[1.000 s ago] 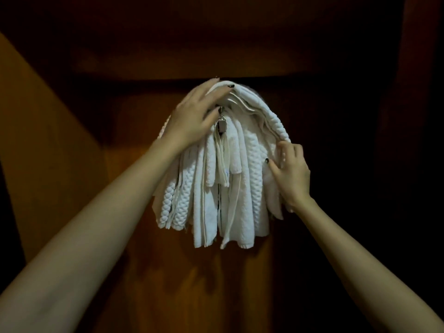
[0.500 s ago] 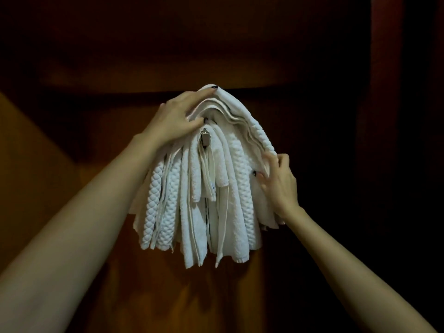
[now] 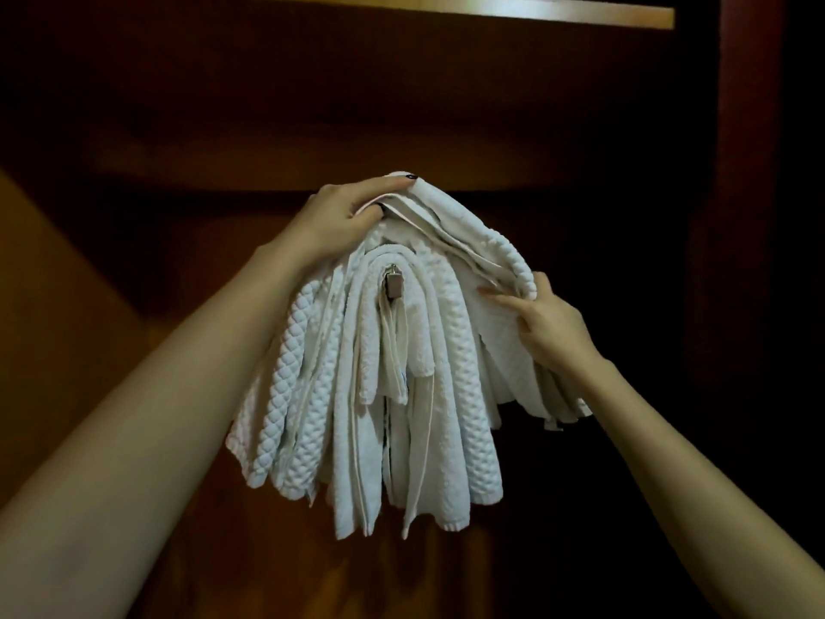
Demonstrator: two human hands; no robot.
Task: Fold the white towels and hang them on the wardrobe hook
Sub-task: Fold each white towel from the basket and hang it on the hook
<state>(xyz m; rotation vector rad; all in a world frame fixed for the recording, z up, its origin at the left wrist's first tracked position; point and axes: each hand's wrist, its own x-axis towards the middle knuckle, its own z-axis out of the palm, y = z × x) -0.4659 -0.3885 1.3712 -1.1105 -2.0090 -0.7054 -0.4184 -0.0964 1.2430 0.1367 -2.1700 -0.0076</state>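
The white towels (image 3: 370,395) hang as a thick bunch of folded strips over the hook (image 3: 393,285). Its small metal tip pokes out mid-pile, w/ folds arching right over it and tails dropping straight below. One more, the top towel (image 3: 473,230), is draped over the whole bunch: its fold peaks above the hook and its rolled edge runs down to the hook's right. Can't tell if that one is actually on the hook or just riding on the others, bc the rest of the hook is buried.

Hands are apart, one each side of the hook. The left hand (image 3: 339,221) is up-left of it, fingers laid over the top towel's fold and thumb tucked under a layer, so it's pinching it. The right hand (image 3: 544,323) is right of the hook, a bit lower, fingers curled round the rolled edge.

Around the hook it's just dark wardrobe panel (image 3: 67,283), w/ a lit strip (image 3: 535,11) way above.

What could go wrong, imo: the hook looks overloaded, only the tip shows. If the top towel gets let go while it's only resting on the stack, it prob slides off to the right, where more of its weight seems to hang. Tugging that edge down to even things out could also drag the inner folds fwd off the tip and dump the lot. The dim light won't help w/ aiming either.
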